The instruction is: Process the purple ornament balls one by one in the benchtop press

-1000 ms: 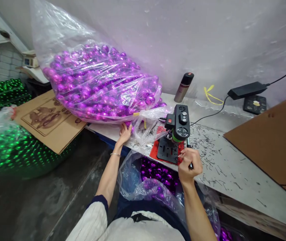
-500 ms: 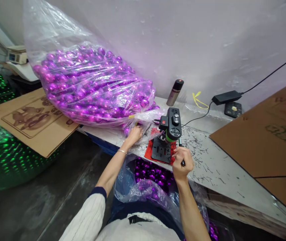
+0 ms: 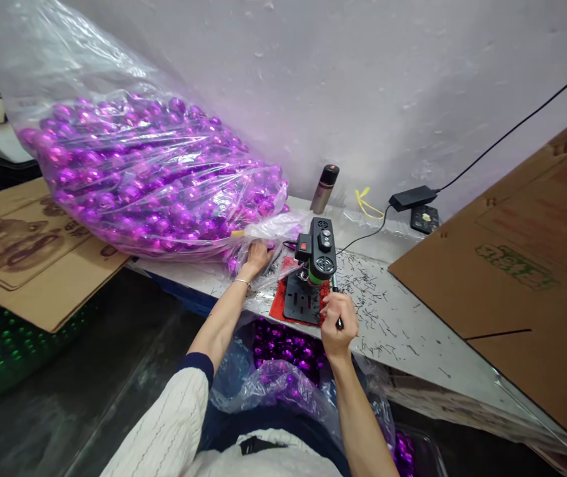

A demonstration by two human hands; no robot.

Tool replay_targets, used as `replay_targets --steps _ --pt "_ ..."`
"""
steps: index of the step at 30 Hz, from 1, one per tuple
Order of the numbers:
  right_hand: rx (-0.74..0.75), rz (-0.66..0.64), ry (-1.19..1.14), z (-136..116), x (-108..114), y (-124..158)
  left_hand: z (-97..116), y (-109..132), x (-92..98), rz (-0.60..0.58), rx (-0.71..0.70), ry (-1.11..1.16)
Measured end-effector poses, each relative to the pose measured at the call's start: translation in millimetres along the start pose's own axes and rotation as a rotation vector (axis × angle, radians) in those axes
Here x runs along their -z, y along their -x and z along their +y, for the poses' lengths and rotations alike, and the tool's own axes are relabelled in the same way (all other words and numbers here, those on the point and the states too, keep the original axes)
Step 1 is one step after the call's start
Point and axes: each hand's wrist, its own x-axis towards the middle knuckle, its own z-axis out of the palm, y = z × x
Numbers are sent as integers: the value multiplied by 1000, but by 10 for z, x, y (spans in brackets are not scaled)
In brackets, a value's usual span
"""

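Note:
My right hand [image 3: 339, 323] is closed round the black-tipped lever of a small black lever-operated bench machine [image 3: 322, 246]. The machine has a red switch, a green band and a slotted black base plate [image 3: 299, 301] resting on a red sheet [image 3: 277, 306]. To its left, my left hand [image 3: 258, 257] reaches to the gathered mouth of a large clear plastic bag [image 3: 164, 179] full of shiny purple balls. Plastic and the hand itself hide those fingertips. Below the table edge, an open plastic bag [image 3: 283, 377] at my lap holds more shiny purple pieces [image 3: 288, 348].
Small dark scraps [image 3: 375, 311] litter the white table. Behind the machine stand a spray can [image 3: 324, 189], a yellow strip [image 3: 367, 204] and a power adapter [image 3: 412, 197]. Cardboard [image 3: 526, 278] leans at right; a printed cardboard sheet [image 3: 40, 258] lies left above green shiny balls [image 3: 0, 344].
The view has shifted right, so everything sits further left. My right hand stays on the lever; my left hand remains at the bag's mouth, its fingers now further into the plastic.

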Motion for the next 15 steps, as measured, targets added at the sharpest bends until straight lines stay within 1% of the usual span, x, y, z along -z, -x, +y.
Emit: replay_targets --steps 4,7,9,11,13,15 --pt "-4 12 -1 -17 -2 -10 -3 90 64 -45 -45 22" --pt "7 7 0 -25 -1 -22 -45 249 113 -83 -29 103" --pt "9 5 0 -24 -3 -25 -104 412 128 -76 -5 228" --pt "-1 11 0 -21 -9 -22 -173 609 125 -26 -37 329" --pt "-18 21 -3 -19 -16 -16 -224 809 106 20 -117 331" --pt "-30 28 -8 -19 -20 -10 -238 966 74 3 -188 286"
